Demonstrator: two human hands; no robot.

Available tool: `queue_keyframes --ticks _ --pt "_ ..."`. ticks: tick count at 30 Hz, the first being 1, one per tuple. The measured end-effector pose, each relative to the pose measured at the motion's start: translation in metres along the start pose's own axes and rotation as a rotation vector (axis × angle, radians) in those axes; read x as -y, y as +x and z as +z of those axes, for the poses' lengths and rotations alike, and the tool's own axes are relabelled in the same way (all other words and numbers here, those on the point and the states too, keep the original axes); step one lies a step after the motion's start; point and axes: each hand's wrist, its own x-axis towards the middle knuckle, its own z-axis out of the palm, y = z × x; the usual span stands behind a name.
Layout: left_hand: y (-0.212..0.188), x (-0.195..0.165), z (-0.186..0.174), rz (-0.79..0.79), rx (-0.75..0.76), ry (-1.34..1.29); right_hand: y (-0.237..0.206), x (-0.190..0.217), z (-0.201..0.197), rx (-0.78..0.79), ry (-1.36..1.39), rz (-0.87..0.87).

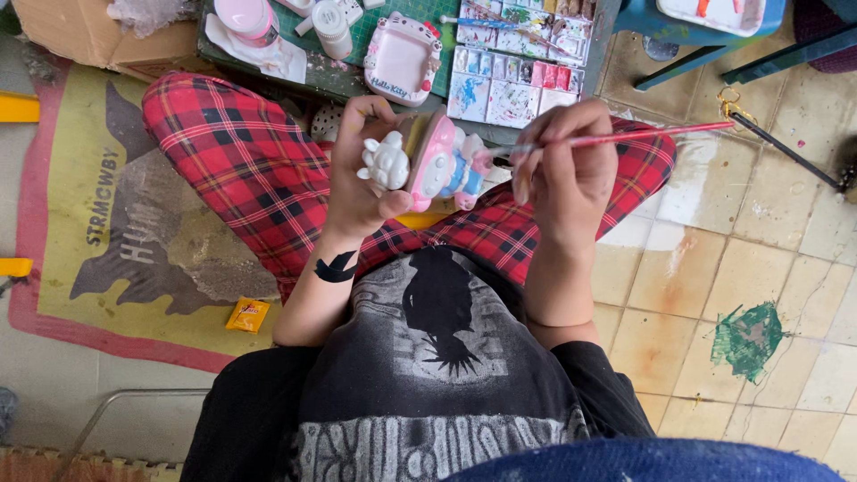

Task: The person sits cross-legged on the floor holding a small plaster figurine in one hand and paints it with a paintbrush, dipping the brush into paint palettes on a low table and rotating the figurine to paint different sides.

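Painting is the step in hand, judged from the head view, the only one. The left hand [361, 178] has its fingers closed around a small plaster figurine [428, 165], held above the lap of red plaid trousers [250, 170]; its near side, by the thumb, is bare white, while the side away from those fingers is already pink and blue. The right hand [562, 170] pinches a thin red-handled brush [625, 137], fingers narrow on the shaft, the handle running out past the knuckles and the bristle tip touching the figurine's pink edge.

Beyond both sets of fingers lies a green cutting mat [393, 13] carrying a paint palette [513, 71] of small wells just past the right fingertips, a pink moulded piece [402, 58] past the left fingertips, and small jars [330, 22] farther off.

In my judgement, the next stroke calls for a steady wrist, a light touch, and turning the figurine to bring the white part under the tip.
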Motion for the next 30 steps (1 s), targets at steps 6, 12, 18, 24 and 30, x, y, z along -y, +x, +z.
queue_keyframes --ticks 6,12,18,24,30 --pt "0.003 -0.005 0.007 -0.04 0.041 -0.035 -0.003 0.009 0.03 -0.014 -0.323 -0.112" --pt "0.0 -0.004 0.011 -0.082 0.042 -0.102 -0.006 0.014 0.033 0.048 -0.383 -0.11" --pt "0.0 -0.003 0.01 -0.083 0.042 -0.086 -0.005 0.016 0.036 0.042 -0.35 -0.038" --pt "0.001 0.006 0.001 -0.014 -0.002 0.022 0.003 -0.013 -0.034 -0.237 -0.097 -0.127" --pt "0.001 0.002 -0.018 0.048 -0.113 0.177 0.056 -0.114 -0.174 -0.515 -0.309 0.004"
